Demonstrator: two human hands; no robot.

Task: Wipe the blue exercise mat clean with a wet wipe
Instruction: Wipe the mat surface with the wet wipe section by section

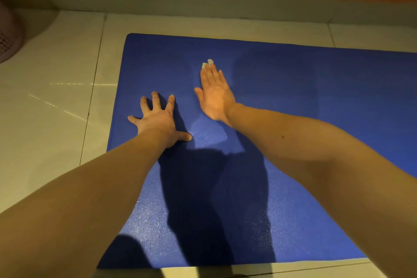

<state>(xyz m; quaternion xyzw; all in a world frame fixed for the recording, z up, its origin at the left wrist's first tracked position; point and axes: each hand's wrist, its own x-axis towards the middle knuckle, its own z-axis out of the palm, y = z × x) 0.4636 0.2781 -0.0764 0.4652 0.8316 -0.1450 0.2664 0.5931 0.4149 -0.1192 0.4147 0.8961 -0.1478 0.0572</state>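
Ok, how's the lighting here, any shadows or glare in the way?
Head view: warm, dim light; dark arm shadows cross the mat, with sheen on its texture beside them; the right hand is brightly lit, and the wet wipe at its fingertips looks nearly washed out.

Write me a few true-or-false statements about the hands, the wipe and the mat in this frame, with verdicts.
1. The right hand presses a wet wipe onto the blue mat with straight fingers. True.
2. The left hand is lifted clear of the mat. False: it rests flat on the mat with its fingers spread.
3. The mat lies on a tiled floor. True.
4. The wipe sits under the left hand's palm. False: it peeks out from under the right hand's fingertips.
5. A pink perforated basket stands on the mat. False: it is on the floor at the far left, apart from the mat.
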